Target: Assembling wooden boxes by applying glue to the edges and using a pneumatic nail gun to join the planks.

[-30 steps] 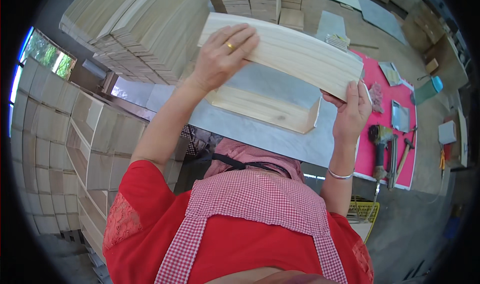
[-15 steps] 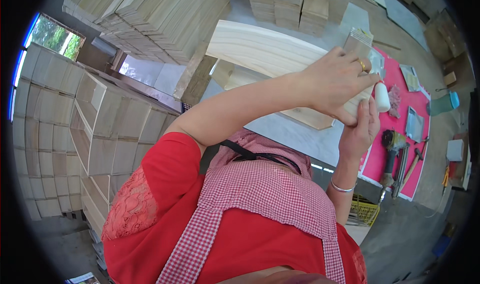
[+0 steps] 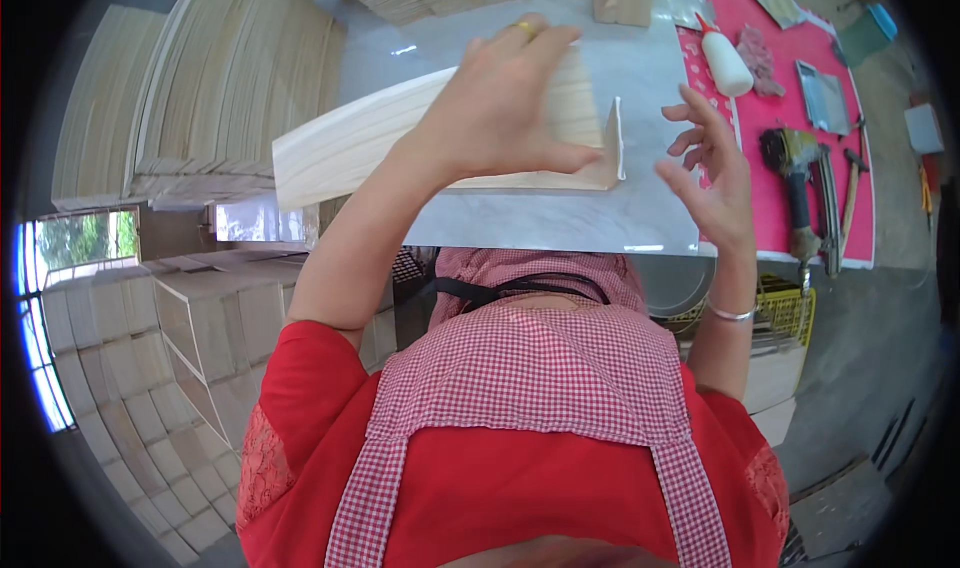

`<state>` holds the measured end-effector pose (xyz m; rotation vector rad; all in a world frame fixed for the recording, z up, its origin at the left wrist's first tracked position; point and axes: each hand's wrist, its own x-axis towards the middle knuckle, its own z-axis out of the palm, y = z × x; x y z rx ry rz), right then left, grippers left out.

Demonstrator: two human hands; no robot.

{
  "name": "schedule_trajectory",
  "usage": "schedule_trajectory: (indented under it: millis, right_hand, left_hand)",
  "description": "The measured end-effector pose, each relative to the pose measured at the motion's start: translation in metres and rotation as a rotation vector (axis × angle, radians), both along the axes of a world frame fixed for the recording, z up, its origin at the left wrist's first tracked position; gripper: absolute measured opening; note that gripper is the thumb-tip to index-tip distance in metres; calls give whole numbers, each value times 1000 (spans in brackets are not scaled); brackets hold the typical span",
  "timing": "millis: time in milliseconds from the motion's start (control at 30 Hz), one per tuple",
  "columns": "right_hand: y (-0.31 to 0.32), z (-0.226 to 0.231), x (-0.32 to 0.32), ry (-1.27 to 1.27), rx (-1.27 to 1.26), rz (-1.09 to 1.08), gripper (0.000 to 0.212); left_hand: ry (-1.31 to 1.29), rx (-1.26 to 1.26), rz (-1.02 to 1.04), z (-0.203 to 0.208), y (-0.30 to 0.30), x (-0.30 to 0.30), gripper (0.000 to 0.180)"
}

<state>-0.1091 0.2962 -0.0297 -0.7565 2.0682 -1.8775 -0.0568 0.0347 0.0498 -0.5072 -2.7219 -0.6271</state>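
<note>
A pale wooden board (image 3: pixel 370 128) stands tilted over a flatter wood piece with a short upright end piece (image 3: pixel 614 140), together like a part-built box on the grey-white tabletop. My left hand (image 3: pixel 500 108) spans the board near its right end, thumb by the near side and fingers over the far edge; their tips are partly hidden. To the right of the end piece, my right hand (image 3: pixel 715 173) hangs apart from it, fingers spread and curved, with nothing in them. A white squeeze bottle (image 3: pixel 727 65) with a red tip lies just beyond that hand.
On the pink sheet (image 3: pixel 850 203) at right lie a nail gun (image 3: pixel 800 193), a hammer (image 3: pixel 852 203), a metal tray (image 3: pixel 822 98) and a crumpled pink cloth (image 3: pixel 760 60). Tall board stacks (image 3: pixel 235 88) stand at far left. A yellow basket (image 3: pixel 790 308) sits below the table's right edge.
My right hand has let go of the board's end and drawn away to the right, opening. The left hand and the board have shifted left in the view, which has turned.
</note>
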Motion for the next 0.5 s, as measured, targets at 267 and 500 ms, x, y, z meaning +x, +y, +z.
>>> schedule_trajectory:
  millis: [267,500]
  right_hand:
    - [-30,-49,-2,58,162,178,101]
    - [-56,-55,1,68,114,198,99]
  left_hand:
    - [-201,-91,73,-20,5,24,85]
    - [-218,-84,78,-28,7,19,85]
